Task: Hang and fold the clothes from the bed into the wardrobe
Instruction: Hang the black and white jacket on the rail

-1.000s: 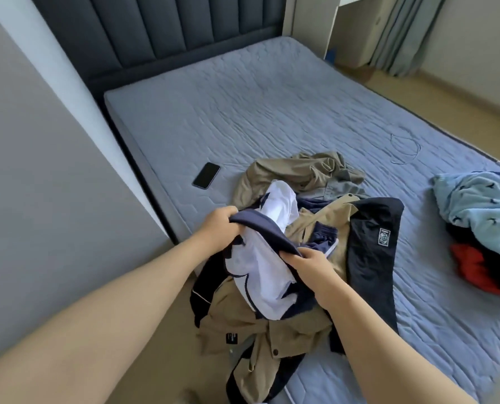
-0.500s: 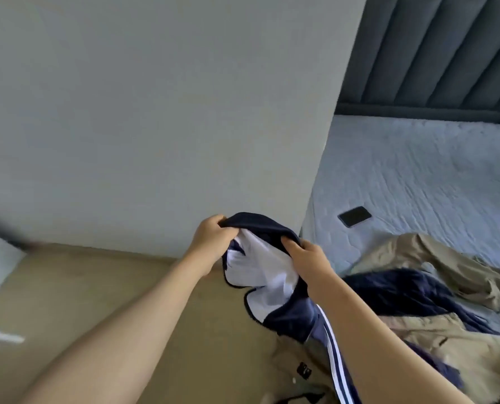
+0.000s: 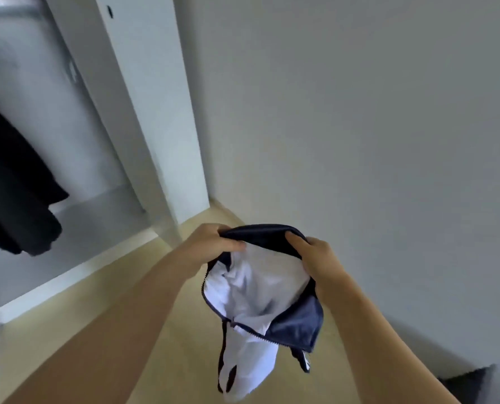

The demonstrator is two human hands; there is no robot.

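I see the navy jacket (image 3: 289,325) held up in the air in front of me, over the pale wood-look floor (image 3: 103,325), with the wardrobe off to the left. Its outer fabric is a smooth dark blue; the lining is white and soft, bunched into loose folds that spill downward. A toothed zip edge runs along the open front, and a bit of white striping shows at the lower right hem. The collar is stretched into a shallow dark arc between my two hands.

My left hand (image 3: 213,243) is closed around the collar's left end, fingers curled over the dark rim and thumb pressed on the white lining. My right hand (image 3: 315,255) grips the right end, thumb on top of the rim, fingers wrapped behind the cloth.

Beyond the jacket, a plain matte wall (image 3: 359,112) fills the right side. To the left stands the open wardrobe (image 3: 155,112), flat white panels with sharp straight edges, its interior blurred. A dark garment (image 3: 12,182) hangs inside it, limp and shapeless, its detail lost to blur.
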